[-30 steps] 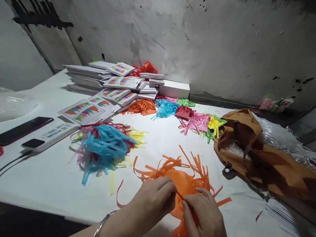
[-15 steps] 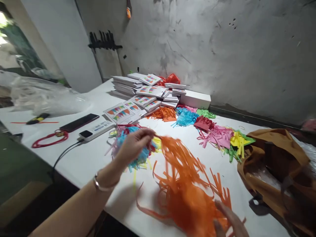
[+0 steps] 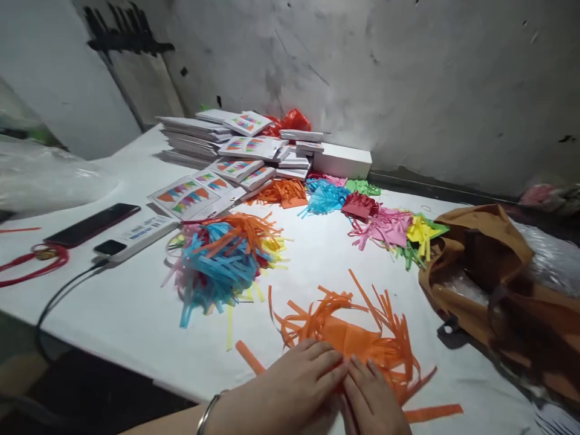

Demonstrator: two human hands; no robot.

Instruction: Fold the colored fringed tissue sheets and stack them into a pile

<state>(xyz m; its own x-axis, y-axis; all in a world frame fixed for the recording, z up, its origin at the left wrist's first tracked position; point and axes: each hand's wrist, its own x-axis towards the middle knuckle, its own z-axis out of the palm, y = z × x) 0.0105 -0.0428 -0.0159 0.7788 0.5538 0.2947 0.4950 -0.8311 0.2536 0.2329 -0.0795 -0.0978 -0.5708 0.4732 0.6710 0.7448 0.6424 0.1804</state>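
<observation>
My left hand and my right hand lie side by side at the near edge of the white table, fingers stretched flat on a pile of orange fringed paper. Their fingertips touch near the middle of the pile. A metal bangle sits on my left wrist. To the left of the orange pile lies a heap of mixed fringed paper in blue, pink, yellow and red, with orange strips lying on top of it.
Stacks of white printed packets and a white box stand by the wall. More coloured paper tassels lie behind. A brown bag is at right. A phone, power strip and red cord lie at left.
My left hand carried an orange fringed piece onto the mixed heap and left it there. It then came back, and both hands now lie flat on the orange pile.
</observation>
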